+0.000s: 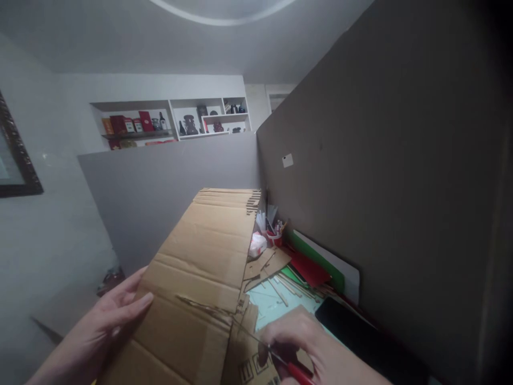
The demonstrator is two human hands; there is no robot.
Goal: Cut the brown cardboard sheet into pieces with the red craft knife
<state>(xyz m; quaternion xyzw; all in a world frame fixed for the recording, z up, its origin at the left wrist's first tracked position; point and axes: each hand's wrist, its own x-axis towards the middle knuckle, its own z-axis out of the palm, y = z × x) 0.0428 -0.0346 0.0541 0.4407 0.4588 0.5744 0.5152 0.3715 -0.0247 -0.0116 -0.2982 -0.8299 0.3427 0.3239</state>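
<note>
Your left hand [114,313] pinches the brown creased cardboard sheet [188,272], your right hand [306,337] grips the slender red-handled metal tool [298,373]: keep the left clear of the ragged slit [204,308].

Room light: dim, cool grey
Ceiling ring [230,22]: pale glow, 12 o'clock
Dark partition [393,176]: deep shade, 3 o'clock
Cardboard [216,230]: softly lit, paler toward 12 o'clock
Shelf items [146,121]: slightly blurred, 10 o'clock
Edges: wide-angle stretch, blackened at 2 o'clock

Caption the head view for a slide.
Left hand grips creased cardboard as the right hand holds a red-handled tool at the cardboard's ragged slit.
</note>
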